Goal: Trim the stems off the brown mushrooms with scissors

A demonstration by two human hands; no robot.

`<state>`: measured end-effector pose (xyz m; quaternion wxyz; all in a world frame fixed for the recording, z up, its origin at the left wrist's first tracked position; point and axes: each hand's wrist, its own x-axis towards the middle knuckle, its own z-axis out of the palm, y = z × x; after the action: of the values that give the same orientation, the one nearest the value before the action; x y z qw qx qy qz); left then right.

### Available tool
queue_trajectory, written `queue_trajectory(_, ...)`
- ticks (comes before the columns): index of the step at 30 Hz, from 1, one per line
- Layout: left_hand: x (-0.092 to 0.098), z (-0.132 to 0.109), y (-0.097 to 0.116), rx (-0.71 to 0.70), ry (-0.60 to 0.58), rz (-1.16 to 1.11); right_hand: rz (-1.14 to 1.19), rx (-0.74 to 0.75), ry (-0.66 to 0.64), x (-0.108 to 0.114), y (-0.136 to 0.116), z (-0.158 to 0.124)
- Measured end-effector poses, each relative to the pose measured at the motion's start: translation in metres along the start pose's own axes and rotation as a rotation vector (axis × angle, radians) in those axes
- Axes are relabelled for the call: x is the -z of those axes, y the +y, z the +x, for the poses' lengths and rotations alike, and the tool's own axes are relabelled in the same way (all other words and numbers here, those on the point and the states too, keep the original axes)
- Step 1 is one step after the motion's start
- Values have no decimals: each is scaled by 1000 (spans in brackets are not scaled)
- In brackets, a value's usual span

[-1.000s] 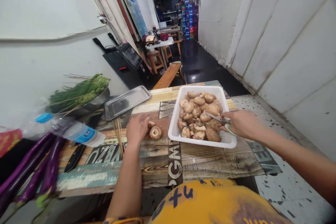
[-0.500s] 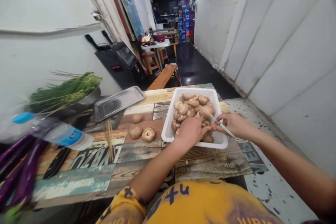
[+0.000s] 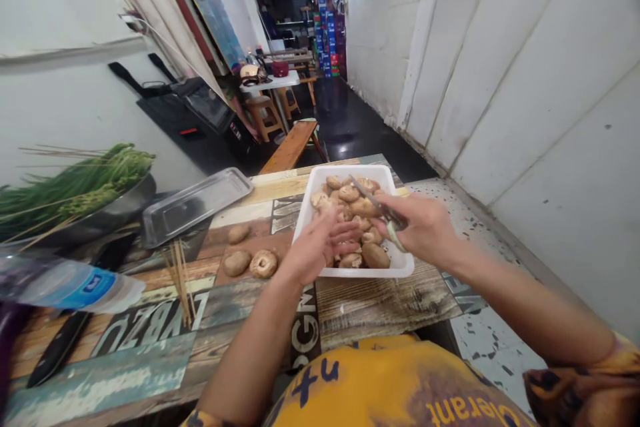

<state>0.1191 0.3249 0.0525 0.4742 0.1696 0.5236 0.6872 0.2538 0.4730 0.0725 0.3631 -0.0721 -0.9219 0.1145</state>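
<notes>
A white plastic tub (image 3: 370, 273) full of brown mushrooms (image 3: 375, 255) stands on the table in front of me. My left hand (image 3: 317, 243) is over the left side of the tub, fingers stretched and apart, with no mushroom in it. In my right hand (image 3: 425, 227), above the tub's right side, are scissors (image 3: 369, 195) with a pale green handle. Their blades point up and left over the mushrooms. Left of the tub, three loose mushrooms (image 3: 263, 263) lie on the table, one with its underside up.
A clear plastic tray (image 3: 200, 203), wooden skewers (image 3: 181, 287), a black-handled knife (image 3: 60, 347) and a water bottle (image 3: 85, 287) lie on the left. Behind them is a metal bowl (image 3: 115, 203) of greens. A wooden bench (image 3: 290, 147) stands beyond the table.
My left hand has drawn back from among the mushrooms and opened. My right hand has turned, swinging the scissors' blades up over the tub. The view has shifted right.
</notes>
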Motion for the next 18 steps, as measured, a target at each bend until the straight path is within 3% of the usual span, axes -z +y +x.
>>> queue_trajectory(4,-11,-12,-6,-137,-121,-303,-62,239,160,-19,-17,-8)
queue_trajectory(7,-8,-15,-6,-219,-102,-345,-40,245,167,-19,-20,-21)
queue_trajectory(12,1,-17,-3,-292,-84,-319,-127,82,2,6,-12,-36)
queue_trajectory(18,3,-13,-13,-342,-85,-233,-348,105,-201,19,-3,-34)
